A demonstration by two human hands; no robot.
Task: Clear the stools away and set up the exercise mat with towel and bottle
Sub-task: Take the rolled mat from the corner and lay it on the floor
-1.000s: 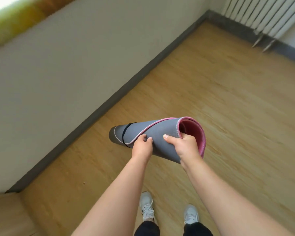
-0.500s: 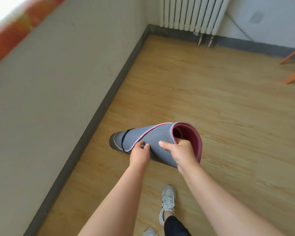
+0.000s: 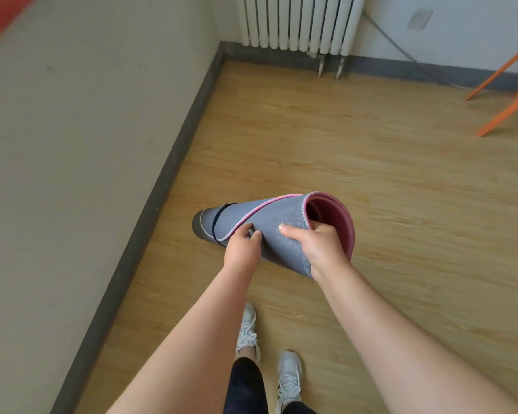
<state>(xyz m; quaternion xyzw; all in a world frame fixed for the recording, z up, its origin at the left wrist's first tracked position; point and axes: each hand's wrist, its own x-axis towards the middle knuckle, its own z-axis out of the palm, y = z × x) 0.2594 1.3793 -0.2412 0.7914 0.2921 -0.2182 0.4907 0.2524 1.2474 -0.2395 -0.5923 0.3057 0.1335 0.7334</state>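
I hold a rolled exercise mat (image 3: pixel 269 222), grey outside and pink inside, above the wooden floor in the middle of the view. A black strap circles its left end. My left hand (image 3: pixel 243 249) pinches the loose grey flap near the middle of the roll. My right hand (image 3: pixel 319 248) grips the right end, thumb on the grey outside and fingers tucked into the pink opening. The orange legs of a stool (image 3: pixel 504 88) stand at the far right edge. No towel or bottle is in view.
A beige wall with a dark baseboard (image 3: pixel 150 210) runs along the left. A white radiator (image 3: pixel 299 23) hangs on the far wall, with a cable trailing beside it. Bare wooden floor (image 3: pixel 356 150) lies ahead. My feet in white sneakers (image 3: pixel 247 333) are below.
My view has swung right, so the radiator, the room's corner and the orange stool legs have come into sight. My feet have stepped. Both hands keep their grip on the rolled mat.
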